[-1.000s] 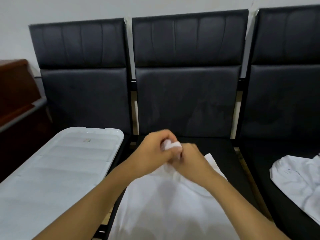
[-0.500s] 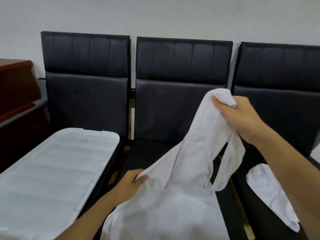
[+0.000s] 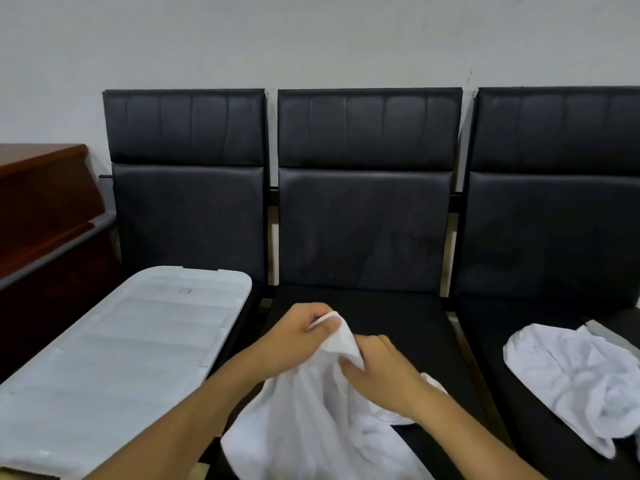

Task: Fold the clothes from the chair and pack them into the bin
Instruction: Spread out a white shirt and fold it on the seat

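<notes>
White cotton shirt (image 3: 311, 420) is bunching over the middle black chair seat (image 3: 398, 317); you're pinching its top edge with left hand (image 3: 298, 337) and right hand (image 3: 377, 372), seeking corners.

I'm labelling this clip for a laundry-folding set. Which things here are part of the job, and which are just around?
Job:
left hand and right hand, both gripping the white garment
crumpled white clothes on the right seat
white bin lid
middle chair

Just around:
wooden cabinet
</notes>
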